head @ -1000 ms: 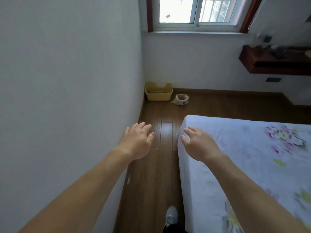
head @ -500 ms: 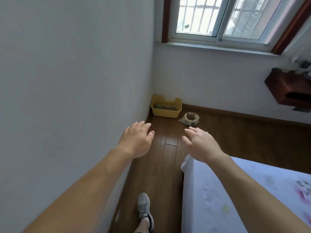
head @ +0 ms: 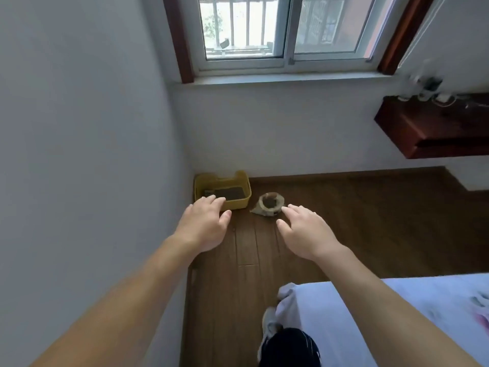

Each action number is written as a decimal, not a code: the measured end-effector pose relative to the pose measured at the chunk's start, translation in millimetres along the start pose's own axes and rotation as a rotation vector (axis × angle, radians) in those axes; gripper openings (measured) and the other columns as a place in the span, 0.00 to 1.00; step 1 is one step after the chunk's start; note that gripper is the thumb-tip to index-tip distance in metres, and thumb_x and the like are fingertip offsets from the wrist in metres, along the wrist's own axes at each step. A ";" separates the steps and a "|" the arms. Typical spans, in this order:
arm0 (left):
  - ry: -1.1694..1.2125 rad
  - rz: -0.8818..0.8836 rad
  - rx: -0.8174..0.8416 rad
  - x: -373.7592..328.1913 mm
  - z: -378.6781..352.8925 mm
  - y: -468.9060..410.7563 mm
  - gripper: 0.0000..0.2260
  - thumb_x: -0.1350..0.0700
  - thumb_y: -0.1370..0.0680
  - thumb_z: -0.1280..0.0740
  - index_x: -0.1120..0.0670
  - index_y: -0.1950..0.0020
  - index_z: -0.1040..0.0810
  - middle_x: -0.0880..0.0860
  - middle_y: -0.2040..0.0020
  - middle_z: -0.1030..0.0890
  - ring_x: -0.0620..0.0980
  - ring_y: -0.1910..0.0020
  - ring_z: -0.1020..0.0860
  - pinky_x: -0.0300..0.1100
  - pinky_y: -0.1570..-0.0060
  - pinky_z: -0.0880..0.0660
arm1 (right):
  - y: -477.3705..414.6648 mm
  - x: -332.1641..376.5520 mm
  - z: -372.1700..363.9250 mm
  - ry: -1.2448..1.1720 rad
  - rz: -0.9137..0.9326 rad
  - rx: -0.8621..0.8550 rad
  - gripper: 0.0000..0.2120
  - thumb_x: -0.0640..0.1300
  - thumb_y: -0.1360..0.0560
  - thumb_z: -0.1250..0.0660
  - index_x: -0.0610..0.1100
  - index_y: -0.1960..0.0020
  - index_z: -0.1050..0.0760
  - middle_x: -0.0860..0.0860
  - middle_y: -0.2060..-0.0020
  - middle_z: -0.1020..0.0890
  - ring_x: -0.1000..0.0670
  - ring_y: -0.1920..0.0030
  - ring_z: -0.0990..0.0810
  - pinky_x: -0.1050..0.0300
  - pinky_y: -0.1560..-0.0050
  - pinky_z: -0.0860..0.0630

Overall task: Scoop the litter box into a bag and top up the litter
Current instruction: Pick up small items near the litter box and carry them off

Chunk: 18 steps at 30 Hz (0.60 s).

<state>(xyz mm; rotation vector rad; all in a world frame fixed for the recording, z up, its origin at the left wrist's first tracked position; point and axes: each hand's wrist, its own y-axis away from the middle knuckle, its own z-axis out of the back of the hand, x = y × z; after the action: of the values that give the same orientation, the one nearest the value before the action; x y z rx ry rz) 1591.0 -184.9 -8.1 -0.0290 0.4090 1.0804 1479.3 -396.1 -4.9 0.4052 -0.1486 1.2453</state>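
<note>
entry: i am holding both hands out, fingers (head: 211, 201) loosely spread, gripping nothing. yellow litter box (head: 238, 203) is sitting in the floor (head: 344, 207) corner ahead of the left hand (head: 203, 225), long axis along the window wall (head: 291, 123); bag (head: 268, 205) ahead of the right hand (head: 307, 234). since earlier: both are drawing nearer.

A barred window (head: 285, 30) in a dark wood frame sits above a pale sill (head: 277, 80). A dark red shelf (head: 434, 128) juts from the white far wall (head: 291, 128) at right, with small blurred items on top. The wood floor (head: 370, 221) meets a bed (head: 397, 327) with a pale sheet. A shoe (head: 268, 324) stands just beside its corner.
</note>
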 end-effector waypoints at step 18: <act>-0.029 0.184 0.033 83.9 3.9 -336.5 0.24 0.47 0.16 0.47 0.52 0.21 0.40 0.53 0.21 0.39 0.53 0.21 0.44 0.53 0.22 0.47 | -397.9 -7.2 -11.3 0.117 0.149 0.208 0.27 0.57 0.17 0.52 0.49 0.21 0.43 0.50 0.21 0.40 0.46 0.21 0.45 0.46 0.22 0.47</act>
<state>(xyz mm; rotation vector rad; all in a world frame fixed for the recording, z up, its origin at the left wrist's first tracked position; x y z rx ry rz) 1915.7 -273.6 -91.5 0.0540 0.4085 1.2533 1850.1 -501.6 -104.4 0.5065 0.0520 1.4337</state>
